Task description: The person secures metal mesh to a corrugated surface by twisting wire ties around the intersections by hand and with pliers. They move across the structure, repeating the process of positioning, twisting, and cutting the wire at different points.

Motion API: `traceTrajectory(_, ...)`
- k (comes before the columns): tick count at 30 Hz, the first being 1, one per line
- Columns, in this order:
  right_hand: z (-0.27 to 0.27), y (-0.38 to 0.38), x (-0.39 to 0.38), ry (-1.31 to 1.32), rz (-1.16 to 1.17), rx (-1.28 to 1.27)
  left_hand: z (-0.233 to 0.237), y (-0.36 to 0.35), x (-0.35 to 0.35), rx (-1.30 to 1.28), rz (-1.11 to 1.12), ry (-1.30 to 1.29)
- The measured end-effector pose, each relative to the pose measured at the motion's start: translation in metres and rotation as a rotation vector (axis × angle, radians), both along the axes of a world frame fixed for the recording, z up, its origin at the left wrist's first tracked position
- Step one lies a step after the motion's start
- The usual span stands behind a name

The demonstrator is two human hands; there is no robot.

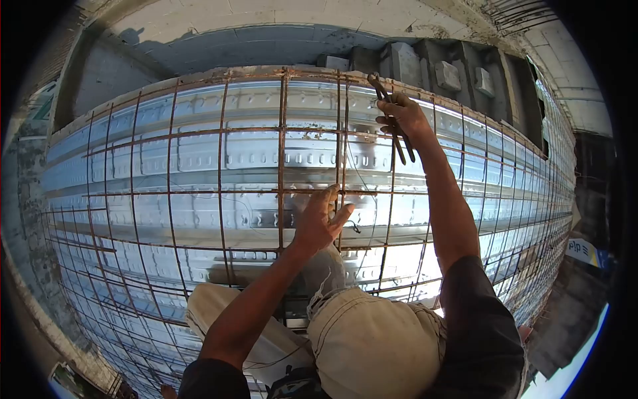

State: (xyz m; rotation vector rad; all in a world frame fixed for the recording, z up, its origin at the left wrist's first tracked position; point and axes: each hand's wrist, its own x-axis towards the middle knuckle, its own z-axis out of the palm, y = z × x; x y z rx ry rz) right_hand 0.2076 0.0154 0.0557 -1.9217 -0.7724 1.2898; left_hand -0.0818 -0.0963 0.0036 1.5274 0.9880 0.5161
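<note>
My right hand (405, 114) is closed around a pair of dark metal pincers (399, 143), held over the far part of the rebar mesh. Their head points up and away, and the two handles hang down close together below my fingers. My left hand (322, 223) is at a crossing of the rusty rebar mesh (282, 159), thumb and fingers apart on either side of a lengthwise bar. A short dark piece of wire (355, 228) lies just below the thumb. Thin loose tie wire (373, 199) curves over the bars to its right.
Shiny corrugated metal decking (252, 156) lies under the mesh. My bent knee in pale trousers (375, 339) is close in front. Concrete blocks (448, 76) stand beyond the far edge, below a block wall (266, 43). Loose bar ends (109, 250) stick out at left.
</note>
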Motion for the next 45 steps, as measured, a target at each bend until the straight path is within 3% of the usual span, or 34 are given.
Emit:
traceTrajectory(1, 0.005, 0.007, 0.006, -0.011, 0.043, -0.033, 0.021, -0.001, -0.003, -0.209, -0.03, -0.04)
traceTrajectory(4, 0.018, 0.034, 0.02, -0.223, 0.27, -0.139, 0.046, -0.02, 0.006, -0.465, -0.105, -0.045)
traceTrajectory(6, 0.02, 0.056, 0.03, -0.451, 0.497, -0.205, 0.06, -0.04, 0.012, -0.31, -0.288, 0.09)
traceTrajectory(7, 0.031, 0.062, 0.03, -0.524, 0.648, -0.139, 0.076, -0.042, 0.014, -0.418, -0.375, 0.134)
traceTrajectory(10, 0.017, 0.088, 0.035, -0.825, 0.909, -0.06, 0.062, -0.063, 0.013, -0.508, -0.397, 0.06)
traceTrajectory(13, 0.027, 0.102, 0.025, -0.892, 1.01, -0.246, 0.068, -0.059, 0.001, -0.572, -0.368, 0.069)
traceTrajectory(19, 0.035, 0.109, 0.01, -1.079, 1.203, -0.24, 0.05, -0.069, -0.003, -0.451, -0.405, 0.091)
traceTrajectory(25, 0.051, 0.106, -0.008, -1.159, 1.226, -0.289, 0.05, -0.069, -0.01, -0.483, -0.492, 0.145)
traceTrajectory(28, 0.054, 0.09, -0.017, -1.412, 1.128, -0.172, 0.04, -0.085, -0.027, -0.261, -0.413, 0.081)
traceTrajectory(31, 0.061, 0.1, -0.026, -1.093, 1.209, -0.467, 0.053, -0.077, -0.051, -0.314, -0.509, 0.174)
traceTrajectory(34, 0.071, 0.102, -0.042, -0.775, 0.887, -0.588, 0.083, -0.061, -0.081, -0.215, -0.494, 0.213)
traceTrajectory(35, 0.066, 0.106, -0.039, -0.723, 0.879, -0.652, 0.086, -0.059, -0.091, -0.211, -0.459, 0.214)
traceTrajectory(38, 0.049, 0.083, -0.028, -0.519, 0.687, -0.496, 0.094, -0.046, -0.119, -0.226, -0.364, 0.261)
traceTrajectory(40, 0.021, 0.055, -0.021, -0.473, 0.688, -0.36, 0.1, -0.032, -0.136, -0.272, -0.313, 0.357)
traceTrajectory(43, -0.003, 0.025, -0.032, -0.58, 0.612, -0.177, 0.089, -0.02, -0.16, -0.063, -0.223, 0.425)
traceTrajectory(45, -0.011, 0.016, -0.029, -0.631, 0.62, -0.105, 0.091, -0.012, -0.169, -0.095, -0.228, 0.475)
